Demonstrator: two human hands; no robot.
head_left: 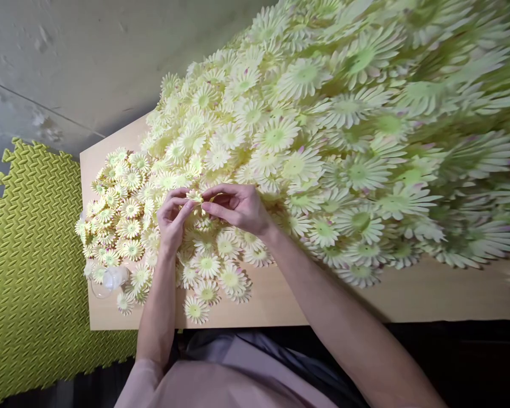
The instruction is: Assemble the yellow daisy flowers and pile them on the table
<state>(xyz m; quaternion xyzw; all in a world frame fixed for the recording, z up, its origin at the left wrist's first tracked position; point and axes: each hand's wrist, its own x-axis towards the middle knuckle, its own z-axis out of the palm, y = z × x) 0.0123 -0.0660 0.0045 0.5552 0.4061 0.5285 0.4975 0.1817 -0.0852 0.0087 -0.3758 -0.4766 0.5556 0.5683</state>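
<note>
Between my two hands is a small pale yellow artificial flower [194, 196], held over the pile. My left hand [172, 214] pinches it from the left with thumb and fingertips. From the other side, the thumb and forefinger of my right hand [237, 208] close on its right edge. Fingers partly cover the flower, so its layers cannot be made out. Right beneath and around both hands lie loose flower heads [206, 265] with cream petals and greenish centres. To the left sits a group of fuller flowers [130, 208] with darker centres.
A large heap of flower heads [304, 167] covers the back and right of the wooden table [272, 300]. A small clear container [115, 277] stands near the left front edge. Yellow-green foam matting [38, 266] lies left of the table, and a grey wall [89, 51] rises behind.
</note>
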